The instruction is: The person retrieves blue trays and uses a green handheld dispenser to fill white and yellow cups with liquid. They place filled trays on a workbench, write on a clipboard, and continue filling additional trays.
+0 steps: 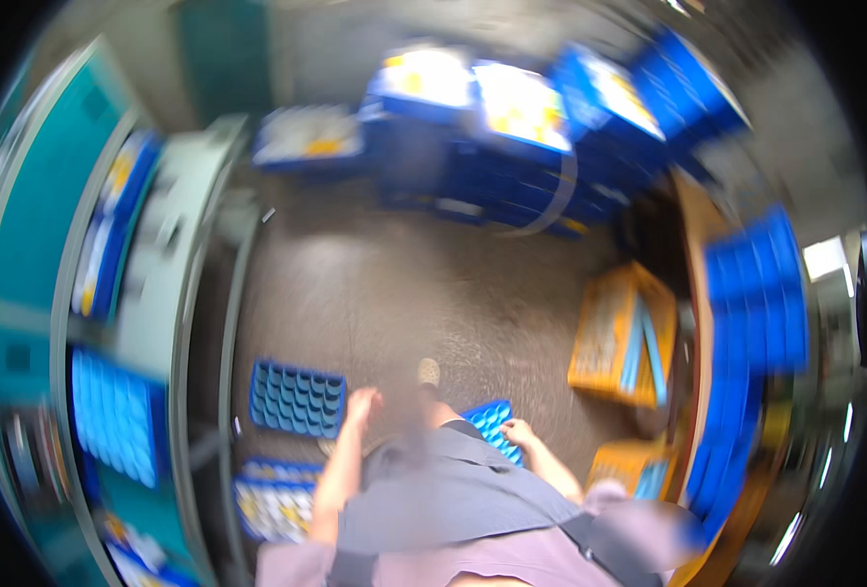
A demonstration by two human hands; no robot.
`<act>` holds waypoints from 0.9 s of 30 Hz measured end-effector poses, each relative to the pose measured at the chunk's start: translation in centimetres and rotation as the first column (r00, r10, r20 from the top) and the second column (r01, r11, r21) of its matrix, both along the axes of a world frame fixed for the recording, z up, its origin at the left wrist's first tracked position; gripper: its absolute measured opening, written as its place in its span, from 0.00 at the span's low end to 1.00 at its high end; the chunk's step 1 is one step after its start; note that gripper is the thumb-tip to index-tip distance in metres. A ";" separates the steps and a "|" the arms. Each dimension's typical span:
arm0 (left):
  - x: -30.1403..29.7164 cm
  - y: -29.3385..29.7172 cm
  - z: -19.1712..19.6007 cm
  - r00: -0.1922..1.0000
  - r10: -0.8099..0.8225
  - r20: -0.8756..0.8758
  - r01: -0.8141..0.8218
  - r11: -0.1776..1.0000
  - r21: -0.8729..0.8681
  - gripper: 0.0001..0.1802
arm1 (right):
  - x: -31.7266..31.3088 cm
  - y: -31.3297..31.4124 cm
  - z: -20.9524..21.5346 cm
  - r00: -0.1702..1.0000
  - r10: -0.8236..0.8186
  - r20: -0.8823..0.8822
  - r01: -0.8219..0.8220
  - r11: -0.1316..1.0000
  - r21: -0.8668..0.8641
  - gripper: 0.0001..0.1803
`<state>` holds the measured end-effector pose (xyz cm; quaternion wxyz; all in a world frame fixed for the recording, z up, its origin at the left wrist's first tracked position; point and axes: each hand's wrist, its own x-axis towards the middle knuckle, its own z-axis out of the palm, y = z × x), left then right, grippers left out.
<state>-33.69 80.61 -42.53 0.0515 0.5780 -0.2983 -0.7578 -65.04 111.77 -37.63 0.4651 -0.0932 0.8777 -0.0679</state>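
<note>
My right hand (520, 433) is closed on the edge of a blue tray (493, 425) with rows of rounded pockets. This tray is at my right side, partly hidden by my grey apron. My left hand (363, 403) is low at my left side, blurred, with its fingers loosely apart and nothing seen in them. Beside it, a blue crate (298, 399) with a dark teal pocketed insert is on the floor; I cannot tell whether the hand touches it.
Stacked blue crates (492, 166) with white and yellow contents line the far side. A green-grey rack (174, 264) holding crates runs along the left. Orange crates (621, 338) and blue stacked bins (756, 293) stand at the right. Another filled crate (279, 499) lies near left.
</note>
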 end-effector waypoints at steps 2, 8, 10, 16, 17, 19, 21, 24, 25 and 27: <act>-2.7 -2.3 -0.9 0.906 -0.284 0.314 0.367 0.897 -0.246 0.16 | -5.3 -1.1 -0.9 0.983 -0.131 0.129 0.143 0.985 -0.091 0.16; -6.9 -3.6 4.6 0.764 0.226 0.604 0.074 0.899 -0.431 0.20 | -24.2 -4.7 0.0 0.935 -0.247 0.255 0.304 0.928 -0.216 0.12; -6.7 -3.1 5.1 0.745 0.172 0.645 0.112 0.921 -0.374 0.18 | -29.4 -6.6 0.1 0.931 -0.308 0.197 0.353 0.898 -0.262 0.07; -2.9 -3.0 -1.9 0.616 -0.039 0.786 0.206 0.972 -0.113 0.28 | -41.2 -20.9 0.4 0.966 -0.259 0.007 0.238 0.876 -0.419 0.22; -2.8 -3.5 -3.2 0.671 0.044 0.740 0.005 0.998 -0.064 0.25 | -43.5 -23.6 1.0 0.974 -0.227 -0.024 0.192 0.870 -0.454 0.25; -4.1 -4.7 -4.6 0.692 0.439 0.573 -0.462 0.879 -0.116 0.19 | -47.9 -28.9 2.5 0.931 -0.187 -0.313 -0.021 0.830 -0.557 0.30; -6.3 -8.0 -4.3 0.712 0.298 0.636 -0.441 0.894 0.076 0.06 | -52.7 -34.1 4.8 0.828 -0.240 -0.506 -0.078 0.846 -0.528 0.33; -14.1 -16.5 -3.1 0.775 0.283 0.566 -0.407 0.908 0.103 0.05 | -58.3 -40.8 7.6 0.743 -0.190 -0.642 -0.133 0.898 -0.419 0.36; -17.0 -19.5 -2.2 0.821 0.202 0.535 -0.269 0.962 0.051 0.07 | -59.5 -42.5 8.2 0.753 -0.183 -0.632 -0.130 0.900 -0.415 0.37; -24.1 -27.3 -0.3 0.889 0.267 0.373 -0.288 0.958 0.001 0.15 | -61.7 -46.3 8.4 0.839 -0.192 -0.508 -0.041 0.910 -0.412 0.39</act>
